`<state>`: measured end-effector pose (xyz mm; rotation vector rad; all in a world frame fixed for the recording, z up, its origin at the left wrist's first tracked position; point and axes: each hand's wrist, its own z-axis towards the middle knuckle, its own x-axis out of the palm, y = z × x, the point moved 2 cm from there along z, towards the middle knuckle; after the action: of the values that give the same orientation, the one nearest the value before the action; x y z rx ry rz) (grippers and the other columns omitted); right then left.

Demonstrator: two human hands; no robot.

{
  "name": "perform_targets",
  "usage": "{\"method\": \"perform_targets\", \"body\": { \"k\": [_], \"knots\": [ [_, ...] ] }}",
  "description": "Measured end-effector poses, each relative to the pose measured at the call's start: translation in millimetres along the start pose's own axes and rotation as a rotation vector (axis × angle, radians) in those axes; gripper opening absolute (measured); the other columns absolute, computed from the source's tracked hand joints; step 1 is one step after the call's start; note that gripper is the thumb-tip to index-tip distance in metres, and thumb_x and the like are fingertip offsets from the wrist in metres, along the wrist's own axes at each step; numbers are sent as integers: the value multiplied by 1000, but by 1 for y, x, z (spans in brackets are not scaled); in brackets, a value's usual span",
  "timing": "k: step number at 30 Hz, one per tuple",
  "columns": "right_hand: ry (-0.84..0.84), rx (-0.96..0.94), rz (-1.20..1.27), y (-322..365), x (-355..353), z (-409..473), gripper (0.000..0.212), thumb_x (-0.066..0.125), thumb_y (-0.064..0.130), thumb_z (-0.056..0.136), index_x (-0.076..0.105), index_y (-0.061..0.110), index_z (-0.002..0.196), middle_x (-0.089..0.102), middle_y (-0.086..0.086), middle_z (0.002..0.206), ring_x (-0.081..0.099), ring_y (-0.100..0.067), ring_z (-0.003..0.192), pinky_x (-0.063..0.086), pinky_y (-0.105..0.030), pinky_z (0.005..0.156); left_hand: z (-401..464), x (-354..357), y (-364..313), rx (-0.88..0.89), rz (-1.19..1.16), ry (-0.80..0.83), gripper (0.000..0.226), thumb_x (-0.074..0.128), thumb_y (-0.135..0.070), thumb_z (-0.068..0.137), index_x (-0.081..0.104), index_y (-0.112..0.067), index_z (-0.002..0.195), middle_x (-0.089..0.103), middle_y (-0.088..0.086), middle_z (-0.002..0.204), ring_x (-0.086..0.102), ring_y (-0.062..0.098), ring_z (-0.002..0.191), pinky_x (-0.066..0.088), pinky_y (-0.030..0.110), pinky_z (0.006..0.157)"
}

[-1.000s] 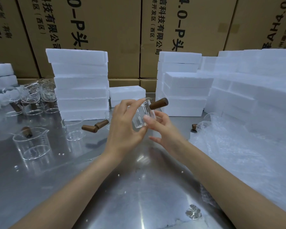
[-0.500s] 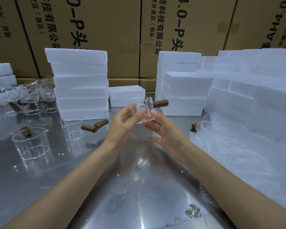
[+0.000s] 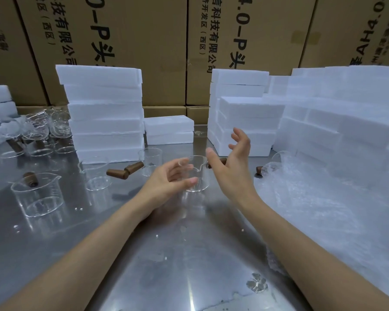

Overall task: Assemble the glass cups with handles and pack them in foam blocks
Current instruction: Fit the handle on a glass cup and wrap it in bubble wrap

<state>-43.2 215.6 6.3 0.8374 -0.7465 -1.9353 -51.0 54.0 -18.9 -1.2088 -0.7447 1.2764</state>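
Shiny steel table (image 3: 189,254) from 6 to centre, glare streak at 6; wall of printed brown cardboard boxes (image 3: 144,41) spanning 10 to 2.

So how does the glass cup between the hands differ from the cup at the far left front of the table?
The cup between the hands has its brown handle sticking out to the right, partly behind the right hand; the far-left cup has a loose handle lying inside it. The left hand is right beside the first; the other stands alone. Both are clear, spouted and upright.
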Motion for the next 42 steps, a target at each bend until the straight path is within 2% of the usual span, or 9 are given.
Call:
{"method": "perform_targets", "body": {
  "k": [6,9,17,21,27,29,32,36,42],
  "knots": [
    [-40,-163,-272,19,-11,2,31,51,26,91,47,22,121,43,7,124,37,-7,114,27,-15,82,2,-2,6,-4,119,43,51,74,-7,77,53,-27,119,62,1,122,60,10,111,42,35,107],
    [-70,-152,-490,29,-32,8,23,48,22,90,55,22,112,51,4,116,37,-15,114,29,-23,77,4,0,8,-26,160,81,53,73,-2,80,49,-24,122,59,3,127,59,7,109,43,26,102],
    [-35,407,-1030,-2,-103,2,35,47,18,90,46,2,121,43,-19,127,36,-36,119,38,-41,87,4,0,10,-46,142,115,59,72,-2,80,44,-25,126,56,3,130,57,-1,105,43,14,94],
    [112,602,-1055,-18,-115,-5,11,49,13,86,52,11,97,57,-12,103,53,-30,94,36,-29,70,5,-2,11,-71,141,118,66,75,-8,79,42,-23,134,54,3,135,53,13,121,38,29,107],
    [-185,430,-957,4,-123,5,22,47,18,93,66,8,101,63,-17,97,57,-36,88,33,-29,66,3,-2,8,-67,95,90,82,81,-38,67,41,-27,137,53,-5,136,51,13,125,46,27,100],
    [-290,330,-912,22,-124,9,22,48,16,93,68,8,94,60,-14,82,51,-33,75,33,-30,63,1,0,2,-16,118,48,73,69,-49,67,44,-32,133,55,-14,129,52,6,121,45,16,89],
    [-377,96,-810,55,-118,13,20,51,23,94,69,16,93,66,-6,91,55,-29,83,35,-29,65,1,2,-8,137,208,-142,60,58,-54,74,49,-30,128,57,-14,122,54,8,117,46,30,98],
    [-349,-115,-334,92,-96,15,13,58,30,90,68,24,93,64,15,86,57,-2,77,40,-14,63,-10,7,-30,473,430,-300,46,50,-64,80,52,-34,115,57,-16,113,54,3,107,42,20,89],
    [-167,289,717,88,-51,36,18,54,27,95,63,12,99,68,1,90,65,-15,88,53,-31,81,-27,35,-53,891,646,-222,64,63,-56,79,46,-9,119,51,-1,117,52,16,107,43,24,91]
  ]
}}
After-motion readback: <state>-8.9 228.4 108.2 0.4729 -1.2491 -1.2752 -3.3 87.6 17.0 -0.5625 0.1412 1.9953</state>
